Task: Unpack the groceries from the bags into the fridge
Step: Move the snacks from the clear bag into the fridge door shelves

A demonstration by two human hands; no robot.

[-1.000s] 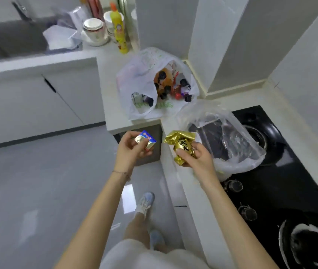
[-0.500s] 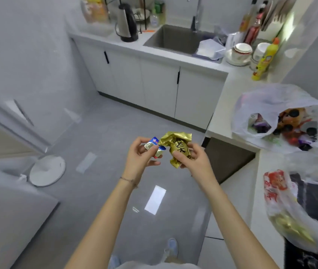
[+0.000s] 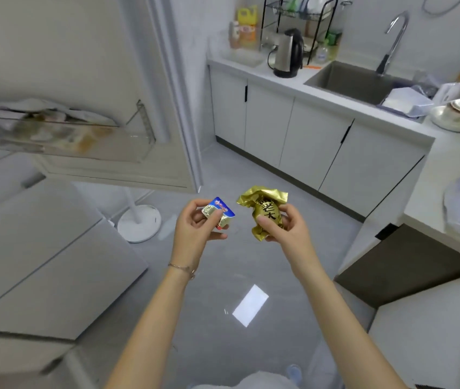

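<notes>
fridge door (image 3: 88,80) left | small packet (image 3: 219,216) in left hand (image 3: 195,234) | foil packet (image 3: 265,214) in right hand (image 3: 287,231)

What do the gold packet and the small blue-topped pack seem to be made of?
Gold packet: likely metallised foil or plastic film with a glossy finish. It holds sharp crinkles, glints, and carries dark print.
Blue-topped pack: seemingly a small foil-wrapped portion with a glossy printed blue lid. Its shiny pale-gold sides suggest foil, though plastic cannot be ruled out.

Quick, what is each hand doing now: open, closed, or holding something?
Left hand: holding a small blue-and-silver foil packet.
Right hand: holding a crumpled gold foil package.
</notes>
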